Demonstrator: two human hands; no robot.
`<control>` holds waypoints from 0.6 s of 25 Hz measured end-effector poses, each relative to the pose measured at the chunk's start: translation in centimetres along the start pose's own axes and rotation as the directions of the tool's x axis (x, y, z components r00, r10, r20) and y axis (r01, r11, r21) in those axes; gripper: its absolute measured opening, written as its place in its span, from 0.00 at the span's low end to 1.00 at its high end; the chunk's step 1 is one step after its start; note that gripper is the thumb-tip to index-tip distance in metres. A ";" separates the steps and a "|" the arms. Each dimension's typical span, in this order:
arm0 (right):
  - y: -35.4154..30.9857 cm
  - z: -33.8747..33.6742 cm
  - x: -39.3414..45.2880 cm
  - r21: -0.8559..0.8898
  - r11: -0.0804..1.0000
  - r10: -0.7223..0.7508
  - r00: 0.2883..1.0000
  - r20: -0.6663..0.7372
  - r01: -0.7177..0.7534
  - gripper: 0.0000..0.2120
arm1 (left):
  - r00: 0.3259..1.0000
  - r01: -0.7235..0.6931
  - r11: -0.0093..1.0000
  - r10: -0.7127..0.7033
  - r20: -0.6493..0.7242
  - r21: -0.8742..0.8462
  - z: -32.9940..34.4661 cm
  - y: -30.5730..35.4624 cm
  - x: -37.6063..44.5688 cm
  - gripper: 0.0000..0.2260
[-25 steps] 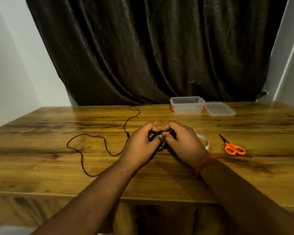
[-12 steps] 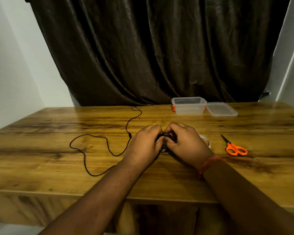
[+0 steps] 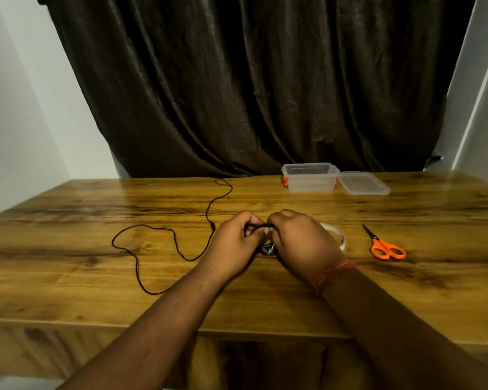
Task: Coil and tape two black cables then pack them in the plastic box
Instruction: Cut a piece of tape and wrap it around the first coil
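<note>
At worktop (image 3: 68, 277) centre, both hands meet over a small black coil (image 3: 261, 227). Left hand (image 3: 234, 243) and right hand (image 3: 299, 243) each pinch the bundle between thumb and fingers, so both grips are clenched on it. Only a short stretch of coil shows between the knuckles; a shiny bit hangs below it, likely a plug, can't tell for sure.

Second cable (image 3: 178, 243) lies loose on the worktop to the left, in open wandering loops, one end running back toward the curtain (image 3: 251, 94). Whether it joins the held coil behind the left hand, can't tell.

Tape (image 3: 339, 235) sits just behind the right hand, mostly hidden. Scissors (image 3: 385, 246) lie further right, shut. Box (image 3: 310, 177) is at the far edge, open and looks empty, lid (image 3: 364, 183) lying beside it, touching or nearly so.

Handling, as judgement: cable is thin, light, limp, with some spring. Coil will likely unwind if either pinch lets go before tape is on. Best hold is across all turns at one spot, squeezing them flat together, leaving the opposite side bare for the tape wrap. One hand has to keep that pinch while the other fetches tape. Avoid pulling at the plug end; the joint there is the weak spot. No breakage risk from light drops. The loose cable will snag on itself, so feed it in from one end.

Stage: first coil formed, not yet taped; nothing packed.
</note>
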State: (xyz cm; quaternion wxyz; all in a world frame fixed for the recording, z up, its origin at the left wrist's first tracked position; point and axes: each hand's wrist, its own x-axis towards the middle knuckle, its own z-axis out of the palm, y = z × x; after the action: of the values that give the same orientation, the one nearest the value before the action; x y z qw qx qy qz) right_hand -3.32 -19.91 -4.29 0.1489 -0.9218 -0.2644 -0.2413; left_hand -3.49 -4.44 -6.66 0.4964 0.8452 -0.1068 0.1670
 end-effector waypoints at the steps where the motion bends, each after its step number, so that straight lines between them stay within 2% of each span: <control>1: 0.2 0.1 0.1 0.035 0.999 0.030 1.000 0.004 -0.030 0.09 | 1.000 0.016 0.999 -0.016 0.000 -0.046 0.0 -0.1 0.1 0.01; 4: 0.5 0.5 0.4 0.289 0.938 0.191 0.981 0.024 -0.190 0.06 | 0.999 0.046 0.989 -0.046 0.004 -0.141 0.0 0.0 0.1 0.03; 8: 0.9 0.5 0.5 0.586 0.703 0.380 0.910 0.169 -0.402 0.05 | 0.993 0.113 0.957 -0.106 0.040 -0.267 0.1 -0.2 0.4 0.03; 10: 0.9 0.5 0.7 0.623 0.638 0.413 0.884 0.220 -0.453 0.06 | 0.990 0.140 0.947 -0.140 0.021 -0.291 0.1 -0.3 0.6 0.02; 15: 0.8 1.1 0.6 0.580 0.698 0.376 0.904 0.204 -0.421 0.05 | 0.979 0.187 0.925 -0.202 -0.010 -0.332 0.3 -0.7 1.0 0.04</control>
State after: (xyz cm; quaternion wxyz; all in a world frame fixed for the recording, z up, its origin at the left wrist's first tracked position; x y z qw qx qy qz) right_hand -2.07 -19.85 -4.98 0.4780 -0.8661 -0.1273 -0.0722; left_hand -2.30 -4.40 -6.96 0.6468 0.7529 -0.0381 0.1154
